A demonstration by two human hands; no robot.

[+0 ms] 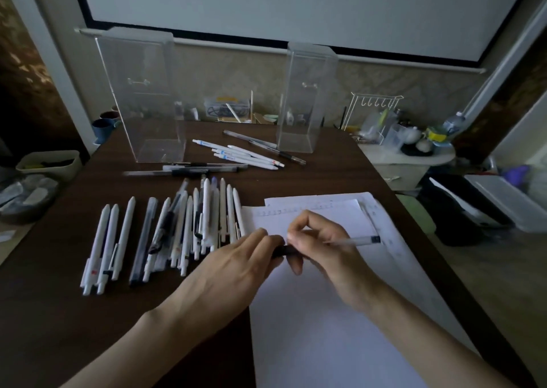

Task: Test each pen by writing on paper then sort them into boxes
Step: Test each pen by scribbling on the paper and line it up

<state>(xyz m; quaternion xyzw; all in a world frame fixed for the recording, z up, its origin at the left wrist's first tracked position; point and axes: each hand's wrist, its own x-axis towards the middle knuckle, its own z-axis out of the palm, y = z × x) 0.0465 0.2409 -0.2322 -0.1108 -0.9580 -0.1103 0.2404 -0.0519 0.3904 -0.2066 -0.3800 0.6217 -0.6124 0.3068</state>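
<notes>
Over the white paper (325, 313) my right hand (322, 245) grips a clear pen (355, 241) whose dark end points right. My left hand (242, 257) pinches the pen's black cap (284, 250) at the pen's left end, so both hands meet there. A row of small test marks runs along the top of the paper. Several white and clear pens (165, 233) lie in a pile left of the paper. Two clear boxes stand at the back, a wide left box (139, 97) and a narrower right box (307, 100); both look empty.
Several white pens (239, 155) and clear pens (189, 170) lie loose between the two boxes on the dark wooden table (59, 313). Small clutter lines the far table edge. A side shelf with a rack and bottles (399, 133) stands to the right.
</notes>
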